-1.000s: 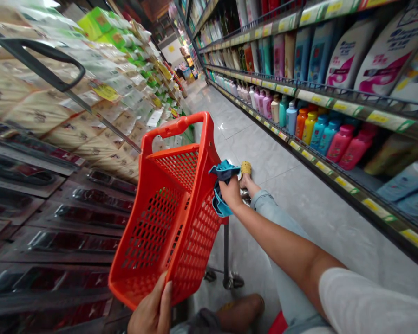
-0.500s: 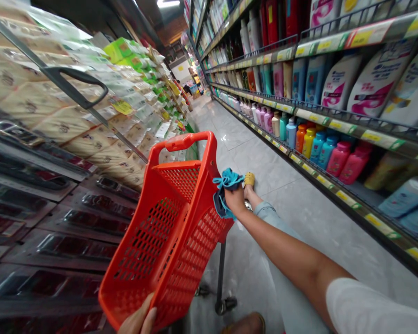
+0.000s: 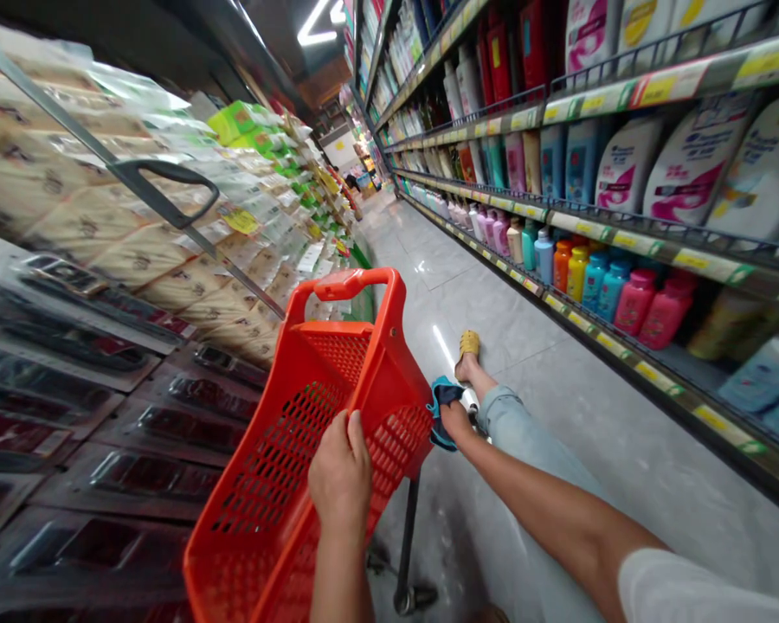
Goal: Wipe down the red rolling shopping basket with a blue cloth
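Left hand (image 3: 341, 476) curled, fingers pressed together over the wall of the red plastic shopping basket (image 3: 253, 510) (lower centre of frame), bracing it against the right hand (image 3: 454, 422), whose fingers seemingly pinch a blue cloth (image 3: 445, 396) at the basket's far corner.

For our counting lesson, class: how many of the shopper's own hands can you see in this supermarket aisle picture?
2. The left hand grasps the side of the red plastic shopping basket; the right hand holds a blue cloth beside the basket. No other hands can be made out.
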Tool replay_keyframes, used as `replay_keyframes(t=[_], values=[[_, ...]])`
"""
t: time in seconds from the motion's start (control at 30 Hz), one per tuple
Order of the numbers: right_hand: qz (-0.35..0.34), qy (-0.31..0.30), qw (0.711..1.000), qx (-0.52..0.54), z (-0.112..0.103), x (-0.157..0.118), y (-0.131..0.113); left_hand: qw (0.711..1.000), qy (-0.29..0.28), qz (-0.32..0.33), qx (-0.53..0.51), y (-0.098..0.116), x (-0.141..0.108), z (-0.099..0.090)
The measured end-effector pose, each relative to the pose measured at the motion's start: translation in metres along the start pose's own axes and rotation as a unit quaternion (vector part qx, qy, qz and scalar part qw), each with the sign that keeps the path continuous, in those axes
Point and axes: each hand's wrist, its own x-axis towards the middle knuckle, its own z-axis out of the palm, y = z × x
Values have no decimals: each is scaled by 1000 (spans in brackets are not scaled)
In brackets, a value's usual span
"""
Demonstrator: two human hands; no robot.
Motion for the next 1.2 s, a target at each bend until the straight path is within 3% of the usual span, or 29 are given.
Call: replay_keyframes(t=[0.13,0.27,0.37,0.47,0.57,0.7,0.83,1.03,1.13,1.2], values=[[14,40,999,24,-17,32,-58,997,62,-23,29,15,-8,13],[-84,140,986,42,-48,53,-120,995,94,-7,37,14,-23,10],[-172,215,962,-2,-82,54,-143,992,118,35,28,15,-33,7],[-229,215,945,-86,-125,59,-152,988,137,75,11,15,-42,6],[-237,139,951,-139,-169,74,-163,984,148,94,-10,11,-49,3],[-214,-71,969,-103,-217,91,-178,980,155,113,-45,4,-54,-5],[-252,-205,942,-84,-247,84,-180,977,143,136,-80,-5,-56,-14],[-322,-262,903,-111,-275,59,-175,976,85,122,-158,-14,-58,-18],[-328,-261,903,-94,-275,68,-175,976,76,106,-173,-17,-58,-18],[-302,-237,919,-88,-270,77,-178,976,79,95,-181,-18,-58,-18]])
